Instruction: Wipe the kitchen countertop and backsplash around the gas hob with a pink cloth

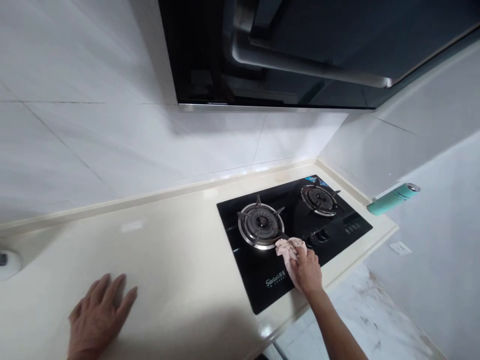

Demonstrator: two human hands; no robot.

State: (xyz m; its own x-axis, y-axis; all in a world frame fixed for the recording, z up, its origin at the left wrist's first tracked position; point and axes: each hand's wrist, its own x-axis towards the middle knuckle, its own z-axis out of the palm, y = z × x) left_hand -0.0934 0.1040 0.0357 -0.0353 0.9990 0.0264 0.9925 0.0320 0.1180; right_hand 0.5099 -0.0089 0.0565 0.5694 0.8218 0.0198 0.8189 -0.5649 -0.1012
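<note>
My right hand point(308, 270) is closed around a pale pink cloth point(289, 251), which is pressed against the black glass gas stove point(245, 280). The cloth lies beside the near left burner point(261, 225), just left of the control knobs point(318, 236). Part of the cloth is hidden under my fingers. Well to the left, my left hand point(98, 316) rests on the cream countertop point(168, 260), fingers spread and holding nothing.
A black range hood point(300, 75) hangs low over the stove. The second burner point(319, 200) sits farther back on the right. A green bottle point(392, 199) stands at the counter's right end. A white rounded object point(9, 265) is at the far left edge.
</note>
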